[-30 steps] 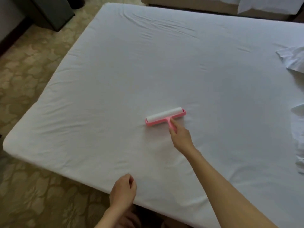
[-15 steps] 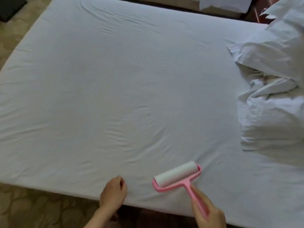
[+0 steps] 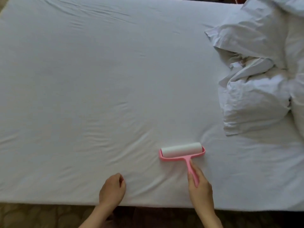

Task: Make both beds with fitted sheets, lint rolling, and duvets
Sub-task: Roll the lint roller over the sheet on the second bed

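Note:
A white fitted sheet (image 3: 92, 83) covers the bed, with light creases across it. A pink lint roller (image 3: 181, 151) with a white roll lies flat on the sheet near the bed's front edge. My right hand (image 3: 199, 190) grips its pink handle from below. My left hand (image 3: 112, 190) rests on the sheet to the left of the roller, fingers curled shut and holding nothing. A crumpled white duvet (image 3: 256, 99) is heaped on the right side of the bed.
A white pillow (image 3: 246, 28) lies at the upper right above the duvet. Patterned tan carpet (image 3: 32, 216) shows below the bed's front edge.
The roller came back from mid-bed to the near edge, then pushed slightly forward again. The view swung right, bringing the duvet and pillow in. My left hand stayed at the edge.

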Action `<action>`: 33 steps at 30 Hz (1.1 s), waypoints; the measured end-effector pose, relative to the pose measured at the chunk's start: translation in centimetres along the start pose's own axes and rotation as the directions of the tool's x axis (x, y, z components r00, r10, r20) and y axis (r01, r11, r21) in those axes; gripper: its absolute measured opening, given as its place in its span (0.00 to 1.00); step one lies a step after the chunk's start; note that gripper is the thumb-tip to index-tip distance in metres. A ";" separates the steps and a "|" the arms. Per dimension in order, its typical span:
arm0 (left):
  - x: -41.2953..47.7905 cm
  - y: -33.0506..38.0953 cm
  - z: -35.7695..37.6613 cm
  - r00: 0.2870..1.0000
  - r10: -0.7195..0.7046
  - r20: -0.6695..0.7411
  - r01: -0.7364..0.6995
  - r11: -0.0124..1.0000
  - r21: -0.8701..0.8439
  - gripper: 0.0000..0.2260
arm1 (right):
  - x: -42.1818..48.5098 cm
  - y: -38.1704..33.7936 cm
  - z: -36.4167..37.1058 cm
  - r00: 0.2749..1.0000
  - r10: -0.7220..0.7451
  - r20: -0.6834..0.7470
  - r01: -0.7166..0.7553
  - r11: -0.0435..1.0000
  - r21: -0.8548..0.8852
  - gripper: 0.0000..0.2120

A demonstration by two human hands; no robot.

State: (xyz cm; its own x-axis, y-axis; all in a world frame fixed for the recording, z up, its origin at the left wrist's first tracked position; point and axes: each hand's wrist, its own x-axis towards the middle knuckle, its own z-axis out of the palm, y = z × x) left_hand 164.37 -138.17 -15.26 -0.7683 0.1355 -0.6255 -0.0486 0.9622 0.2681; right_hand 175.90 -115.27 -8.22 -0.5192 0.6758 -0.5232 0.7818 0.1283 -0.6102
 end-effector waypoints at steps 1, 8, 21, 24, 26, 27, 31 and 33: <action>0.0 0.3 0.1 1.000 -0.001 0.004 0.001 1.000 0.007 0.10 | -1.5 1.2 -0.2 0.999 0.021 -0.036 -0.020 1.000 0.021 0.21; 0.2 1.4 0.4 0.999 -0.015 0.032 0.013 0.999 0.039 0.10 | -5.5 3.2 -1.2 0.990 0.138 -0.039 -0.137 0.990 0.019 0.31; 0.0 -1.3 -1.3 0.997 -0.070 -0.012 0.069 0.996 -0.061 0.09 | 3.6 -10.2 5.5 0.969 -0.238 0.063 0.233 0.969 0.077 0.17; -0.1 -3.2 -2.0 0.993 -0.110 -0.044 0.104 0.987 -0.120 0.09 | 8.0 -17.0 10.6 0.914 -0.338 0.223 0.314 0.940 0.137 0.20; -0.1 -4.7 -2.6 0.989 -0.133 -0.067 0.121 0.981 -0.151 0.09 | 9.8 -19.4 13.5 0.891 -0.315 0.326 0.283 0.948 0.144 0.22; -0.1 -5.5 -2.9 0.986 -0.149 -0.076 0.135 0.977 -0.166 0.09 | 10.2 -19.5 14.6 0.889 -0.305 0.341 0.283 0.952 0.115 0.23; -0.5 -8.9 -4.0 0.974 -0.204 -0.100 0.185 0.967 -0.173 0.11 | 7.3 -15.6 16.3 0.914 -0.310 0.262 0.335 0.941 -0.057 0.23; -0.6 -10.5 -4.5 0.966 -0.238 -0.105 0.216 0.958 -0.187 0.12 | 3.2 -11.8 14.4 0.933 -0.279 0.225 0.303 0.950 -0.079 0.24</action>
State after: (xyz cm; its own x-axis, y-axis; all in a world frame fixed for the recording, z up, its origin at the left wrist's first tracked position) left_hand 162.51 -149.46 -14.39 -0.7973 -0.1230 -0.5909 -0.3317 0.9072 0.2587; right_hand 160.05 -125.08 -11.24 -0.7806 0.4314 -0.4522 0.6125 0.3839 -0.6910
